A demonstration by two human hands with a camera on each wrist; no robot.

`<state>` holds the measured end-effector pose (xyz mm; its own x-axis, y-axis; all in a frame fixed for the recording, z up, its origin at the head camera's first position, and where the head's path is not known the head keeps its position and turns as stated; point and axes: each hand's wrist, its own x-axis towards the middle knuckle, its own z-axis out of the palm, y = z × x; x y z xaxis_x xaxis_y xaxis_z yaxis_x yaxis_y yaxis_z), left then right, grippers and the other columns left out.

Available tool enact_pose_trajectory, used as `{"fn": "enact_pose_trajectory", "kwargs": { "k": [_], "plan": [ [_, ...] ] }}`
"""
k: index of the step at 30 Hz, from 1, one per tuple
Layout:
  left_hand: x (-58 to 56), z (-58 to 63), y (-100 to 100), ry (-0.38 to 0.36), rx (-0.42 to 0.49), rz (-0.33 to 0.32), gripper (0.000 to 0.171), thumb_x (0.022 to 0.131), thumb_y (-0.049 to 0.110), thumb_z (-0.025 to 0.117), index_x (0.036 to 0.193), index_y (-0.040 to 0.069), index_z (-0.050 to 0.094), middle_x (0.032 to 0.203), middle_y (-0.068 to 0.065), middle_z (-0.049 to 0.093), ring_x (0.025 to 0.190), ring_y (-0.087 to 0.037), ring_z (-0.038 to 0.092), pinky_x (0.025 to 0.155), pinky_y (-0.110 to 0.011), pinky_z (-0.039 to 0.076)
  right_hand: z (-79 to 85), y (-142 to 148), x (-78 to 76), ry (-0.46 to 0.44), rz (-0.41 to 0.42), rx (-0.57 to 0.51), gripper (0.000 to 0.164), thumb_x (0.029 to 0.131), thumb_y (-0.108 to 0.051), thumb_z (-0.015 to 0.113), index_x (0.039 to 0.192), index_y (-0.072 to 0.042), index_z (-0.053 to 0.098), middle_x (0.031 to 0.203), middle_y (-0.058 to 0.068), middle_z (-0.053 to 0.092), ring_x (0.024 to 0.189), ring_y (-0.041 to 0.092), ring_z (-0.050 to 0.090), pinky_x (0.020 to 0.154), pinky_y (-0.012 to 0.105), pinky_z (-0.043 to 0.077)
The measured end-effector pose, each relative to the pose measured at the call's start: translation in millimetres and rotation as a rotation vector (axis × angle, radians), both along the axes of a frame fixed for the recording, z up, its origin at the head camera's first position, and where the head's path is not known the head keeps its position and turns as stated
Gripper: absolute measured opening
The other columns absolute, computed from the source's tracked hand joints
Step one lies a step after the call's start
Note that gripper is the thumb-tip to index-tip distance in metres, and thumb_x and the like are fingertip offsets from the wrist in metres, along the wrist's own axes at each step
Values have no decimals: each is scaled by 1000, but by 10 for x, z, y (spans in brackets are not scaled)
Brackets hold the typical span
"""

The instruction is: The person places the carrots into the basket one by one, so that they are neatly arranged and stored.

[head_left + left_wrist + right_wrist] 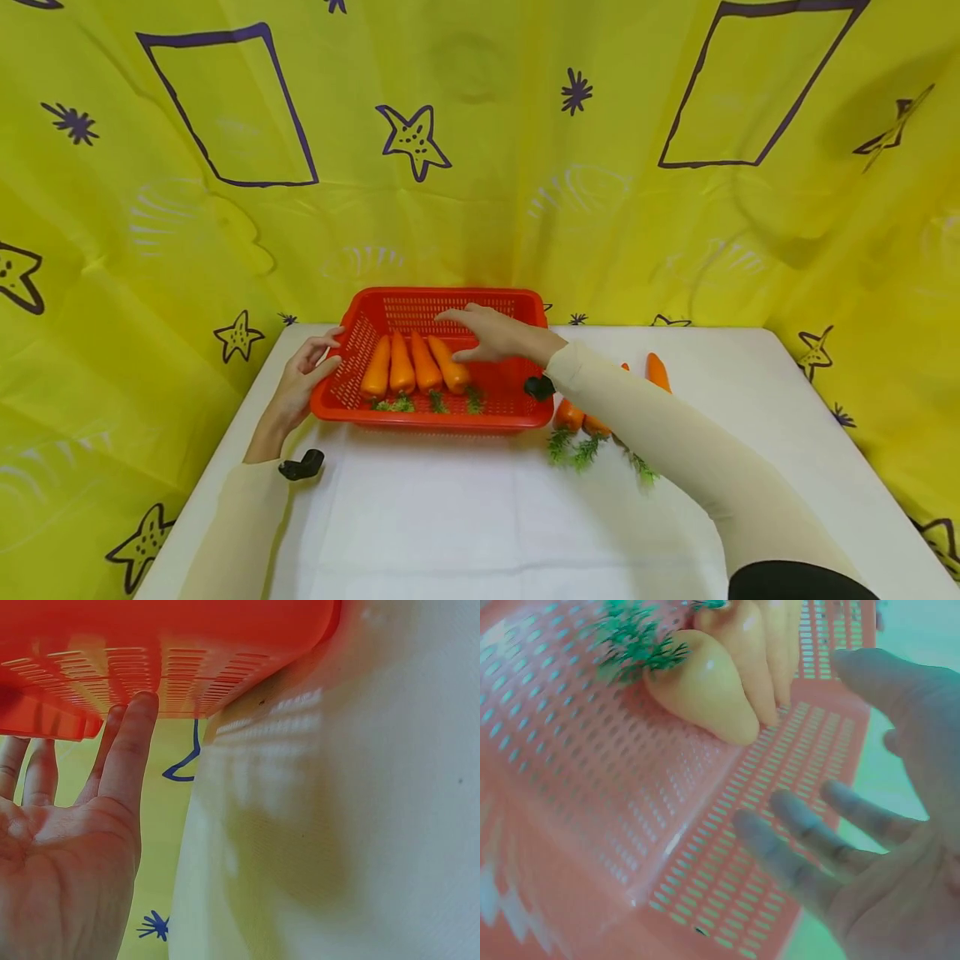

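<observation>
A red perforated plastic basket stands near the back of the table. Several orange carrots with short green tops lie side by side in its left half. My left hand is at the basket's left end, fingers extended at the rim. In the left wrist view, straight fingertips reach up against the slotted basket wall. My right hand hovers inside the basket just right of the carrots, with fingers spread. The right wrist view shows that hand with nothing in it, beside the nearest carrot.
More carrots lie on the white table to the right of the basket, partly hidden by my right sleeve. One carrot shows beyond the forearm. A yellow patterned curtain rises behind the table and at both sides.
</observation>
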<state>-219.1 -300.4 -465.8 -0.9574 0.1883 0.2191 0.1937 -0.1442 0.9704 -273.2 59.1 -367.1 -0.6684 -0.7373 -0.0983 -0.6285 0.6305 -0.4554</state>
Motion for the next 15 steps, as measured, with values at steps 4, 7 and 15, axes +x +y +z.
{"fn": "enact_pose_trajectory", "kwargs": {
  "k": [4,7,15],
  "plan": [
    [-1,15,3,4,7,-3,17,105,3,55,122,5,55,163,-11,35,149,-16,32,96,-27,54,118,207,133,130,11,-40,73,97,-33,74,159,-20,38,149,17,45,118,33,59,97,46,53],
    [1,20,5,5,11,-2,17,105,2,55,122,5,55,163,-11,35,150,-17,30,96,-27,54,187,393,209,209,1,-63,74,95,-35,75,158,-22,39,145,15,46,110,31,62,88,44,56],
    [12,7,-8,3,8,2,17,105,3,56,122,5,55,162,-10,36,152,-18,27,97,-27,54,242,942,297,309,-58,-133,73,95,-40,74,158,-24,40,146,14,44,88,24,64,75,39,55]
  ]
}}
